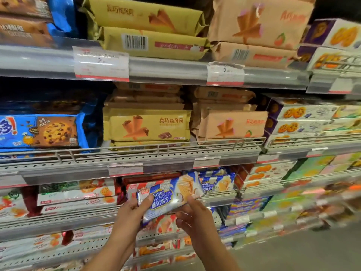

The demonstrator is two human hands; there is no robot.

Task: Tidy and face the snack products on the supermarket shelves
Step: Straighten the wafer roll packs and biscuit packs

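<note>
A blue and white wafer biscuit pack (170, 194) is held tilted in front of the third shelf down. My left hand (134, 209) grips its left end, thumb over the front. My right hand (192, 212) holds its lower right edge from below. More blue wafer packs (216, 182) stand on the shelf just behind and to the right. Red and white wafer packs (142, 185) sit behind the held pack on the left.
The shelf above carries yellow cone-snack packs (146, 127), peach cone-snack packs (232, 124) and blue cookie packs (41, 131) behind a wire rail (156, 148). Boxed cookies (304, 118) fill the bay at right. Grey floor (302, 251) shows at lower right.
</note>
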